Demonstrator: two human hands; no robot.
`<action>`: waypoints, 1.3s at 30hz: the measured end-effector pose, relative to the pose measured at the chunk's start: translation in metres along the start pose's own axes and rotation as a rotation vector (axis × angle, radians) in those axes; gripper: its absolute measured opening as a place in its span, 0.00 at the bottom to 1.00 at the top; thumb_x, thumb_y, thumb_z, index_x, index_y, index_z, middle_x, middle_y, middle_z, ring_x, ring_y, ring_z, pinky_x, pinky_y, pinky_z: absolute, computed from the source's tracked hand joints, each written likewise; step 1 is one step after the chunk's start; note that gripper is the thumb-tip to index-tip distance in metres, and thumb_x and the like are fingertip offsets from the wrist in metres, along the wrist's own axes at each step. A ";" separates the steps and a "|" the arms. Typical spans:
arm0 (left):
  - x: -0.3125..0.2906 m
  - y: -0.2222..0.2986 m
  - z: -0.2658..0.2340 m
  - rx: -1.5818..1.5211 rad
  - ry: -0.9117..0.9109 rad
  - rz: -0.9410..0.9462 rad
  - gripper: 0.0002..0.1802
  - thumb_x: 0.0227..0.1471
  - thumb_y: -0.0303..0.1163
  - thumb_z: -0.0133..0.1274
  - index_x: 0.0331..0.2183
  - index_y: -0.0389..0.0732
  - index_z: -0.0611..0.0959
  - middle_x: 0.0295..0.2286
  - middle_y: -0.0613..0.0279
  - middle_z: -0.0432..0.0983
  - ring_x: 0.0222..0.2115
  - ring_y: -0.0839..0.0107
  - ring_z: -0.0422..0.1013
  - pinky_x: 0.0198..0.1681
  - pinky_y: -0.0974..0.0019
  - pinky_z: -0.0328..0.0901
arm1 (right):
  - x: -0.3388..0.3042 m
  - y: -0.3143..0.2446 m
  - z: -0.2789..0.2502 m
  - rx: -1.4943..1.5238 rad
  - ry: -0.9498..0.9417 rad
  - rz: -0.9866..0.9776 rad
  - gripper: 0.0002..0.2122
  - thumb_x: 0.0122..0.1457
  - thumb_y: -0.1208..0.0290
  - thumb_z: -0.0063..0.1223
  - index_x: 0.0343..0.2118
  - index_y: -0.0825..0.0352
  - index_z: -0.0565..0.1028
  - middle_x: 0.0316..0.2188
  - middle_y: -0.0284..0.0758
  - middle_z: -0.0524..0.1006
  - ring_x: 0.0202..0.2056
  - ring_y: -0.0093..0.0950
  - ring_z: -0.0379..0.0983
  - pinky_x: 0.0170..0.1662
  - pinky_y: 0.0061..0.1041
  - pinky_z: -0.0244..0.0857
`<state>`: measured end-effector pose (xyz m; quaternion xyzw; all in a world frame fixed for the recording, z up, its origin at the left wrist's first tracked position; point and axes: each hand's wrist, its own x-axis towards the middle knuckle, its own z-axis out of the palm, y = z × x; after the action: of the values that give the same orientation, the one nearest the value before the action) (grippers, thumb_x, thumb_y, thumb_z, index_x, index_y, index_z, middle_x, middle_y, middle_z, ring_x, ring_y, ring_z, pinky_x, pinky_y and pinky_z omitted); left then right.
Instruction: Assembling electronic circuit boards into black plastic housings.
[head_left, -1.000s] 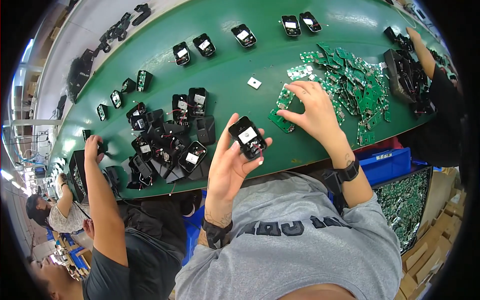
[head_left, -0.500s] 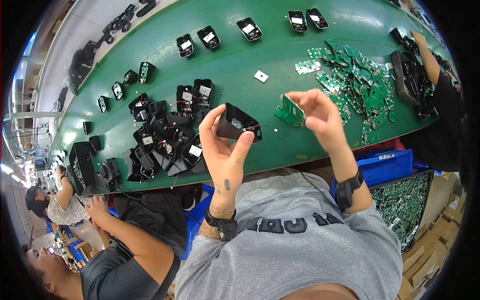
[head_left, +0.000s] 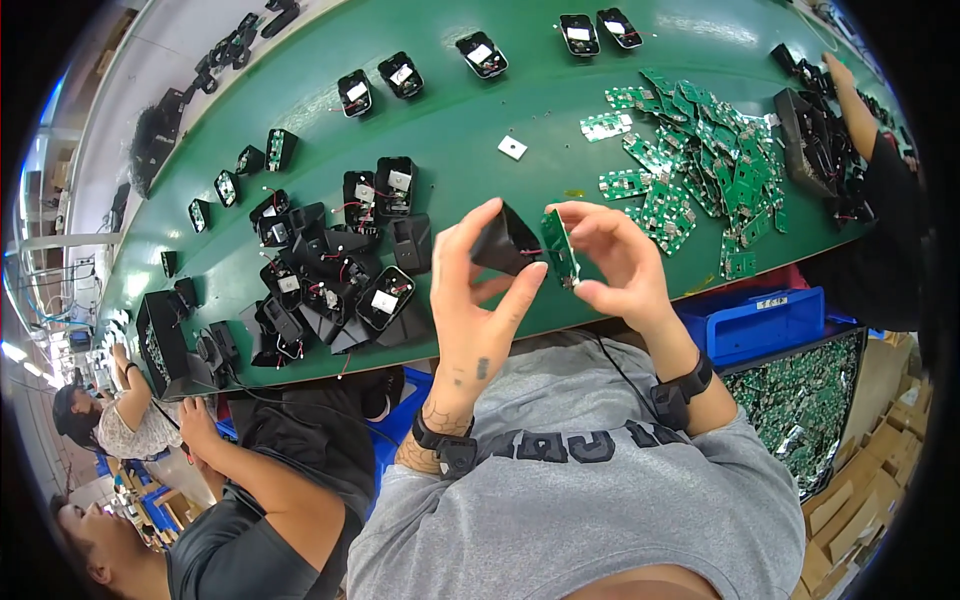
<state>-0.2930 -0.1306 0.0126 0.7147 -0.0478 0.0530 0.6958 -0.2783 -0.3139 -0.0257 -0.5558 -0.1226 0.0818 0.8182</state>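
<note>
My left hand grips a black plastic housing between thumb and fingers, its open side turned to the right. A bit of red wire shows at the housing's edge. Just to the right, my right hand pinches a green circuit board, held on edge facing the opening. Board and housing are very close; whether they touch I cannot tell. Left of my hands lies a heap of black housings with red wires. To the right is a large pile of green circuit boards.
Several housings stand along the far side, among them one near the middle. A small white square piece lies on the green table. A blue bin sits right of me. Co-workers are at left; another person's arm reaches in at right.
My right hand has brought the circuit board left and turned it on edge beside the housing. My left hand has moved slightly right, turning the housing's opening toward the board.
</note>
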 end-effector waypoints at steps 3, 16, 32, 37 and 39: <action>-0.001 0.003 0.001 -0.221 -0.042 -0.202 0.27 0.53 0.23 0.54 0.54 0.39 0.67 0.45 0.58 0.64 0.41 0.71 0.72 0.38 0.69 0.76 | 0.005 -0.018 -0.003 -0.514 -0.087 -0.223 0.22 0.37 0.79 0.64 0.41 0.66 0.75 0.54 0.43 0.70 0.55 0.37 0.66 0.58 0.35 0.58; -0.006 -0.011 0.016 -0.455 -0.150 -0.408 0.22 0.54 0.22 0.53 0.51 0.38 0.69 0.44 0.58 0.66 0.41 0.72 0.71 0.34 0.65 0.78 | -0.004 -0.001 0.002 -0.485 0.102 -0.322 0.12 0.45 0.84 0.61 0.36 0.70 0.80 0.37 0.36 0.78 0.47 0.35 0.71 0.51 0.33 0.62; -0.011 -0.022 0.025 -0.220 0.083 -0.108 0.16 0.54 0.23 0.54 0.46 0.36 0.72 0.40 0.63 0.68 0.40 0.77 0.66 0.43 0.73 0.64 | -0.010 -0.002 0.016 -0.483 0.295 -0.328 0.07 0.48 0.84 0.62 0.31 0.70 0.80 0.34 0.33 0.79 0.48 0.31 0.69 0.52 0.32 0.60; -0.008 -0.033 0.021 0.090 0.154 0.213 0.17 0.52 0.21 0.53 0.45 0.35 0.72 0.41 0.58 0.68 0.40 0.72 0.68 0.44 0.70 0.65 | -0.010 -0.018 0.025 -0.702 0.242 -0.218 0.07 0.47 0.81 0.63 0.31 0.66 0.81 0.31 0.30 0.79 0.51 0.33 0.64 0.54 0.32 0.57; -0.006 -0.032 0.023 0.207 0.145 0.307 0.17 0.52 0.20 0.53 0.45 0.35 0.71 0.42 0.57 0.67 0.41 0.72 0.68 0.46 0.69 0.65 | -0.009 -0.019 0.027 -0.721 0.242 -0.202 0.06 0.48 0.81 0.62 0.31 0.66 0.81 0.31 0.30 0.79 0.52 0.33 0.64 0.54 0.32 0.57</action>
<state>-0.2947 -0.1523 -0.0202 0.7609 -0.1005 0.2144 0.6041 -0.2953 -0.2998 0.0008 -0.7982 -0.1000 -0.1134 0.5831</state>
